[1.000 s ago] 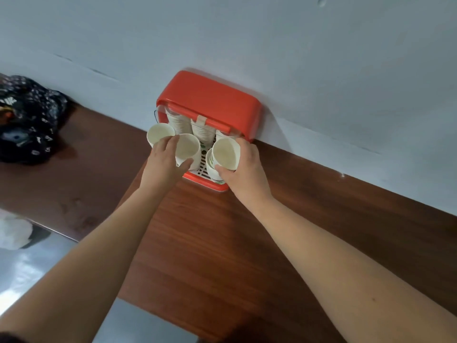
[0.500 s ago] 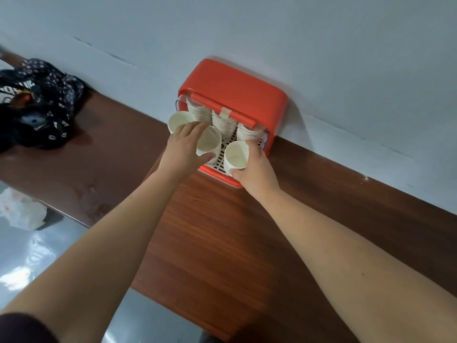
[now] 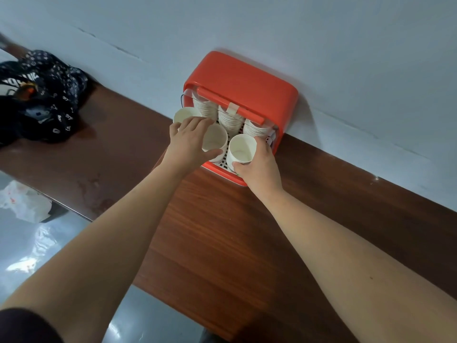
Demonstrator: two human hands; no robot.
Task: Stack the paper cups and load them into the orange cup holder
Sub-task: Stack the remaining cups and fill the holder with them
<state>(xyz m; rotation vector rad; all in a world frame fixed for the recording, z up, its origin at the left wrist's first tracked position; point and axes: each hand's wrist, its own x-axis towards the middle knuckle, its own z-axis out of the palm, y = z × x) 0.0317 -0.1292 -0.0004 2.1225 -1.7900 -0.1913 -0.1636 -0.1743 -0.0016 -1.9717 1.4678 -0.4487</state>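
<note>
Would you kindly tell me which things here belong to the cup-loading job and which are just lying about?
Job: holder; stacked cups inside it; left cup; middle cup, gripped by the left hand; right cup, held by the right hand.
Lying about: dark patterned cloth; white plastic bag.

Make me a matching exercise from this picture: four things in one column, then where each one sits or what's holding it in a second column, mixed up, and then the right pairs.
Column one
1. orange cup holder
2. middle paper cup
3. right paper cup
4. dark patterned cloth

Column two
A. gripped by the right hand
B. far left on the wooden counter
C. against the white wall
D. gripped by the left hand

Pairs: 1-C, 2-D, 3-A, 4-B
</note>
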